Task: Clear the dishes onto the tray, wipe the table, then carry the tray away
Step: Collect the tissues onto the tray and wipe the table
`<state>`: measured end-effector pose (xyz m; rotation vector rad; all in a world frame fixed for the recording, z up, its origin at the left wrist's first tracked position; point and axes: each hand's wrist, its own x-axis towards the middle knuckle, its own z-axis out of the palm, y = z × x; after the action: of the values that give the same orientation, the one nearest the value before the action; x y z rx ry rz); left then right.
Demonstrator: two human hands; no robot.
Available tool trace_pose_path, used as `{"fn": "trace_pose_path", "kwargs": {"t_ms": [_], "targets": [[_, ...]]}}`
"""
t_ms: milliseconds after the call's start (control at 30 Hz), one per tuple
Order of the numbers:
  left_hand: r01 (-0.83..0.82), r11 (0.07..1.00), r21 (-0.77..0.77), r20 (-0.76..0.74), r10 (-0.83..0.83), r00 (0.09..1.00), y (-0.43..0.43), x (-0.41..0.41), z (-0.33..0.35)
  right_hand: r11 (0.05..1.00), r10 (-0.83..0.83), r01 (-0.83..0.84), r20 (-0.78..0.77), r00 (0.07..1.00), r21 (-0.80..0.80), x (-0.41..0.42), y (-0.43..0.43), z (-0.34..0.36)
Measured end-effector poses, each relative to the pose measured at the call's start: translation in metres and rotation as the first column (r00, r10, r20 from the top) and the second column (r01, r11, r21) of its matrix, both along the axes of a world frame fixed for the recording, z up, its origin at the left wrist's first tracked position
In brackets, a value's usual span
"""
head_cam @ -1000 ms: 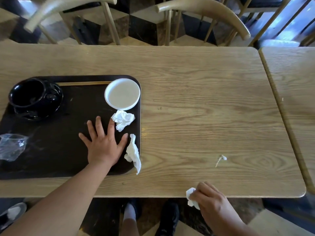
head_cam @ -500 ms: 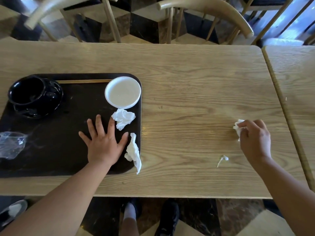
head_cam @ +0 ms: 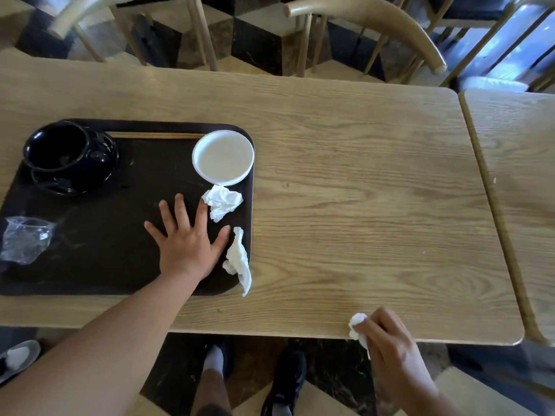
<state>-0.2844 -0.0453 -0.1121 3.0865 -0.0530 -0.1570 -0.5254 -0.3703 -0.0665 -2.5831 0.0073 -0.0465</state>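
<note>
A dark tray (head_cam: 90, 265) lies on the left of the wooden table (head_cam: 360, 190). On it stand a black pot (head_cam: 69, 157), a white dish (head_cam: 223, 157), chopsticks (head_cam: 153, 135) along the far rim, a crumpled napkin (head_cam: 223, 202) and clear plastic wrap (head_cam: 24, 238). A second napkin (head_cam: 240, 261) hangs over the tray's right rim. My left hand (head_cam: 187, 238) presses flat on the tray, fingers spread. My right hand (head_cam: 387, 340) is at the table's near edge, closed around a white tissue wad (head_cam: 357, 324).
Two wooden chairs (head_cam: 375, 22) stand behind the far edge. A second table (head_cam: 522, 190) abuts on the right. My shoes (head_cam: 285, 379) and the dark floor show below the near edge.
My right hand swept the tissue from the right middle of the table back to the near edge. The small white scrap that lay there is gone from the surface. The left hand stayed put.
</note>
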Motion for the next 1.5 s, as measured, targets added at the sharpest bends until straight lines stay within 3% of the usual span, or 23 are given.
{"fn": "trace_pose_path", "kwargs": {"t_ms": [100, 200, 367, 567, 800, 1000, 1267, 1500], "targets": [[-0.005, 1.0, -0.014, -0.036, 0.004, 0.999, 0.0, -0.001, 0.003, 0.995, 0.094, -0.097, -0.137, 0.986, -0.018, 0.0, 0.002, 0.011], [-0.006, 1.0, -0.025, -0.096, 0.003, 0.995, -0.001, 0.0, 0.011, 0.999, 0.044, -0.04, -0.337, 0.941, 0.018, 0.006, 0.004, 0.024], [0.039, 0.997, -0.062, -0.207, -0.051, 0.977, 0.012, 0.002, 0.02, 0.988, -0.097, 0.132, -0.34, 0.936, 0.082, 0.025, 0.041, 0.04], [0.244, 0.963, -0.116, -0.289, -0.268, 0.919, 0.05, 0.004, 0.038, 0.928, -0.297, 0.361, -0.4, 0.867, 0.094, 0.075, 0.122, 0.062], [0.432, 0.884, -0.177, -0.292, -0.466, 0.835, 0.106, 0.009, 0.048, 0.94, -0.284, 0.333, -0.362, 0.888, 0.078, 0.144, 0.181, 0.086], [0.394, 0.905, -0.162, -0.285, -0.426, 0.859, 0.164, 0.017, 0.05, 0.924, -0.334, 0.378, -0.369, 0.868, 0.053, 0.186, 0.207, 0.079], [0.468, 0.875, -0.127, -0.339, -0.481, 0.808, 0.185, 0.035, 0.048, 0.925, -0.305, 0.367, -0.388, 0.87, 0.094, 0.22, 0.217, 0.062], [0.445, 0.891, -0.094, -0.363, -0.447, 0.818, 0.18, 0.033, 0.048, 0.942, -0.309, 0.334, -0.285, 0.907, 0.041, 0.234, 0.217, 0.048]]}}
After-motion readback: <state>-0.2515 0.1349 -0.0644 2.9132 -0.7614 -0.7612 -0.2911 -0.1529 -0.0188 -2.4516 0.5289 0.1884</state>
